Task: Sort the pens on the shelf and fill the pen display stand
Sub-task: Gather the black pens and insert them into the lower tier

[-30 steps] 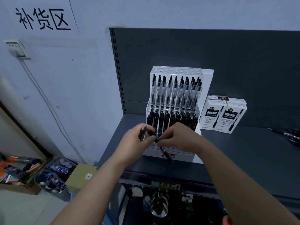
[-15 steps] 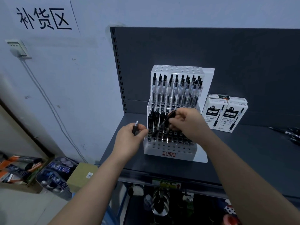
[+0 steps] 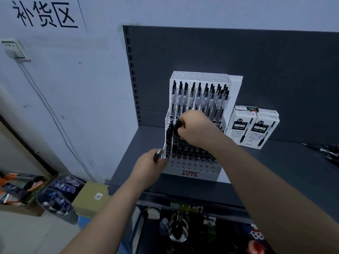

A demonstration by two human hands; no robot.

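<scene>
Pinching a dark pen [image 3: 157, 156] upright between thumb and fingers, the left grip [image 3: 148, 165] hovers just beside the front left corner of the stand [image 3: 189, 173] on the shelf [image 3: 275, 171]. Farther in, the right grip [image 3: 196, 129] curls its fingers round the top of a black pen [image 3: 178, 125] standing at the left of the stand's lower tier, among other pens [image 3: 194, 153]. Behind, clear pens [image 3: 200, 97] fill the upper tier. Two white boxes [image 3: 254, 128] stand right of the stand; loose pens [image 3: 328, 151] lie at the far right.
</scene>
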